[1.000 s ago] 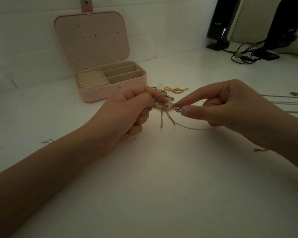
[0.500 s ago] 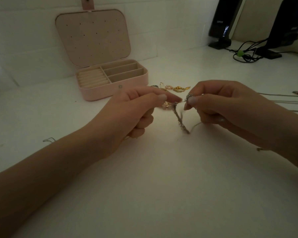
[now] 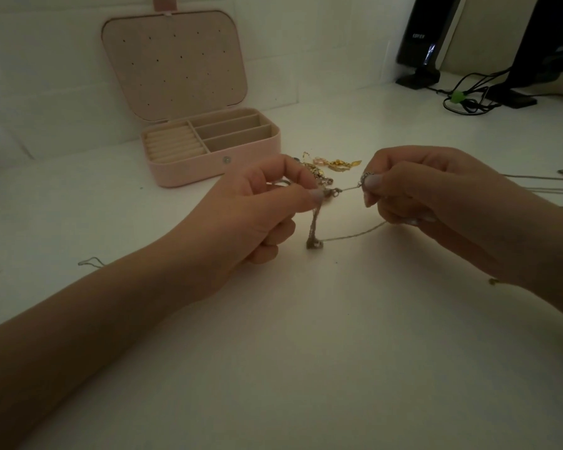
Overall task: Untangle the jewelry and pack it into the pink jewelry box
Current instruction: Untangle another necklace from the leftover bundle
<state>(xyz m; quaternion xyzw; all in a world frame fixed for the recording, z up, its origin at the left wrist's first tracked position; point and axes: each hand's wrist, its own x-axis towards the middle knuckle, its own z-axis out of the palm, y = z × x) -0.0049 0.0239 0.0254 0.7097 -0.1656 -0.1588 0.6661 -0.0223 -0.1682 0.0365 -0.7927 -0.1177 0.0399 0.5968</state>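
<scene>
Jewelry is nowhere near packed: my left hand (image 3: 254,206) and right hand (image 3: 413,186) pinch one silver chain (image 3: 348,189) taut mid-table, the tangled pile (image 3: 325,165) waits at twelve o'clock, and the pink jewelry box (image 3: 215,147), at eleven o'clock, looks empty.

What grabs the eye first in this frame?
Centre frame, the left hand and right hand pinch a thin silver chain taut between them, with a twisted bunch hanging down to the white table. Behind on the left, the pink jewelry box stands open, its compartments looking empty. A small gold jewelry pile lies beside it.
</scene>
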